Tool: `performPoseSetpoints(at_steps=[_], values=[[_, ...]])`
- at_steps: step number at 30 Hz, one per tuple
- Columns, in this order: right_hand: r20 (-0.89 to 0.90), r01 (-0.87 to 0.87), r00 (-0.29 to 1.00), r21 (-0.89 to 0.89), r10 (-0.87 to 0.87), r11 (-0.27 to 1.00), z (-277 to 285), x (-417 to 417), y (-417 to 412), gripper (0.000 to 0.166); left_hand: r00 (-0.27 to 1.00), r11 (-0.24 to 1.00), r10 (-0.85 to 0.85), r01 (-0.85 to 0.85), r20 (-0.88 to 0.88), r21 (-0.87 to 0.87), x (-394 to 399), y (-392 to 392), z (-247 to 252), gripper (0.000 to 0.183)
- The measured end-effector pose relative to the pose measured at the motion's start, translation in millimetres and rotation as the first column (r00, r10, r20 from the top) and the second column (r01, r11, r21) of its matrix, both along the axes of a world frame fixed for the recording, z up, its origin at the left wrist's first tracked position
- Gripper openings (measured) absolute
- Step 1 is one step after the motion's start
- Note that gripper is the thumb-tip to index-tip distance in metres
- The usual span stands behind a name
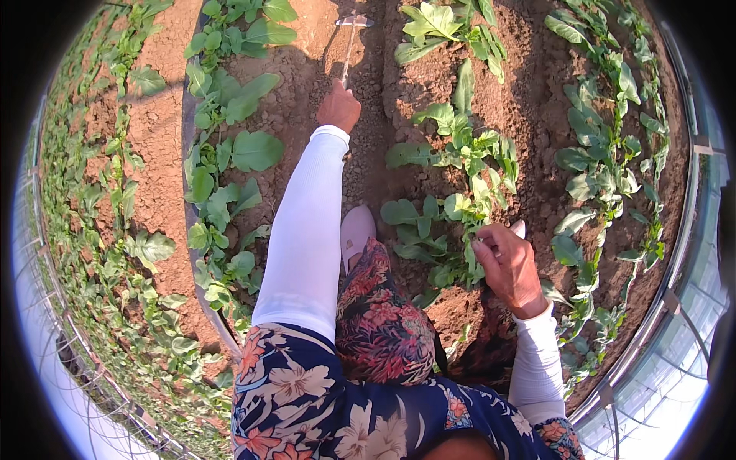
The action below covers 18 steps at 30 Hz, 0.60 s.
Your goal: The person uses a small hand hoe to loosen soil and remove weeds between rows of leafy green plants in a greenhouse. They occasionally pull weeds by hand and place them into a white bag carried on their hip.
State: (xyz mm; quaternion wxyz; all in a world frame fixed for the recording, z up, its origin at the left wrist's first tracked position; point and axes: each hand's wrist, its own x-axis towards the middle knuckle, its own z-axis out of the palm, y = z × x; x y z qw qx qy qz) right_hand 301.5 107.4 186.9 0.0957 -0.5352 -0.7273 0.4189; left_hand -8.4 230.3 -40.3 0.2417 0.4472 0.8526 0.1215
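Note:
My left hand [339, 108] is stretched forward over the furrow, closed around the thin handle of a small hand hoe [348, 53]. The hoe's narrow crosswise metal blade [355, 21] lies farther out, at the soil. At the right, my right hand [509, 265] is beside a row of leafy green plants [474, 167]. Its thumb and forefinger are pinched together at the plants' leaves. What exactly lies between those fingertips is too small to make out.
Another leafy row [218, 190] grows left of the furrow, along a dark strip edge [190, 149]. More plants [598, 144] stand in a row at the right. My pink shoe [357, 230] rests in the furrow. Greenhouse framing [687, 310] curves along the right side.

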Motion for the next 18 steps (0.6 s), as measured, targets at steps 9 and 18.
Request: performPoseSetpoints(at_steps=[9,18], values=[[0.004,-0.015,1.0,0.004,0.015,1.0,-3,0,-1,0.015,0.996,0.995,-0.075,0.071,-0.041,-0.074,-3,-57,2,0.048],[-0.014,0.007,1.0,-0.017,-0.007,1.0,-3,2,-3,0.013,0.997,0.996,-0.076,0.077,0.012,-0.041,3,-115,-6,0.047]])
